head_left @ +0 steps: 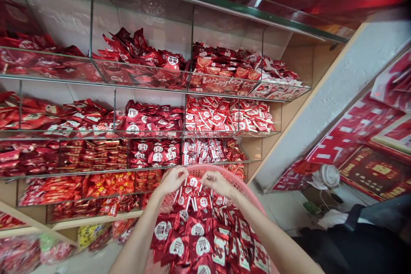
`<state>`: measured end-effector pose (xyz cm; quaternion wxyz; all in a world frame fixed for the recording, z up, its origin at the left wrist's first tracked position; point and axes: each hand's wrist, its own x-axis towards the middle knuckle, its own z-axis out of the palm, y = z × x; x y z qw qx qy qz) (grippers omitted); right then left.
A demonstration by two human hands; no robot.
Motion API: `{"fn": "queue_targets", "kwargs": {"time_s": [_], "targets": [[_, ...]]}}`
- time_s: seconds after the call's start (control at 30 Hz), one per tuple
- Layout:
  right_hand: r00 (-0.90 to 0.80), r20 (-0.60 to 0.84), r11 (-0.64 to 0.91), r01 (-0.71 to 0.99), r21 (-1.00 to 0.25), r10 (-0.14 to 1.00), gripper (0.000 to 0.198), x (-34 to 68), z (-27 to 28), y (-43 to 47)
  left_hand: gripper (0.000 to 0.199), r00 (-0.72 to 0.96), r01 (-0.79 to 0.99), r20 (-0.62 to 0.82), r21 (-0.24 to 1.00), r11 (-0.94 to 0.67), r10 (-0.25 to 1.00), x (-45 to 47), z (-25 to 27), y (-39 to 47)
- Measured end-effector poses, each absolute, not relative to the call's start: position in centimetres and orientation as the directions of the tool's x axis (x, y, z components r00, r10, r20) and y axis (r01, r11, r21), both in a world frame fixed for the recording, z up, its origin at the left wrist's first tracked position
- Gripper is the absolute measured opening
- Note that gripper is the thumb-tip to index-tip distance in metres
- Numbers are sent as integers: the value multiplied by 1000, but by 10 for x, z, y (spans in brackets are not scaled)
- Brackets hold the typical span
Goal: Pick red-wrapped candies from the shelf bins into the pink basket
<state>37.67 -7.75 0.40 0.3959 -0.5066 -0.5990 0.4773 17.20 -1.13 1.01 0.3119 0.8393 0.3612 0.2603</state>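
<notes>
Over the far part of a pink plastic basket (252, 195), both my hands pinch opposite sides of a small red candy packet (193, 182) with a round white label. My left hand (173, 179) grips its left edge, thumb and fingers together. Its right edge is between the fingers of my right hand (217, 183). Below them, several similar small red-and-white packets (204, 202) lie in rows. Nearer me the basket is filled with larger dark red packets (201, 246) with white labels, and red packets with pictures (243, 261) to the right.
Ahead stands a shelf with glass dividers (189, 90), its compartments heaped with red packets (154, 117). Plastic bags of goods (91, 236) lie under it at left. On the right are a slanting pale wall (308, 107), a white round object (329, 176) and a black item (353, 244).
</notes>
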Motion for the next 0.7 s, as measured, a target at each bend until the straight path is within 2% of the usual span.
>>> {"fn": "queue_targets", "kwargs": {"time_s": [0.2,0.37,0.5,0.7], "targets": [[-81,33,55,281,-958,996,37,407,15,-77,37,541,455,128,786,-418,831,162,19,-20],[-14,3,7,270,-963,1000,38,437,15,-84,43,490,540,24,776,-325,872,156,26,-26],[-11,-98,-93,239,-966,995,38,437,12,-90,46,488,557,27,760,-335,873,161,30,-26],[-202,-341,-282,271,-920,918,38,423,6,-101,45,496,580,56,722,-378,867,169,28,-23]]}}
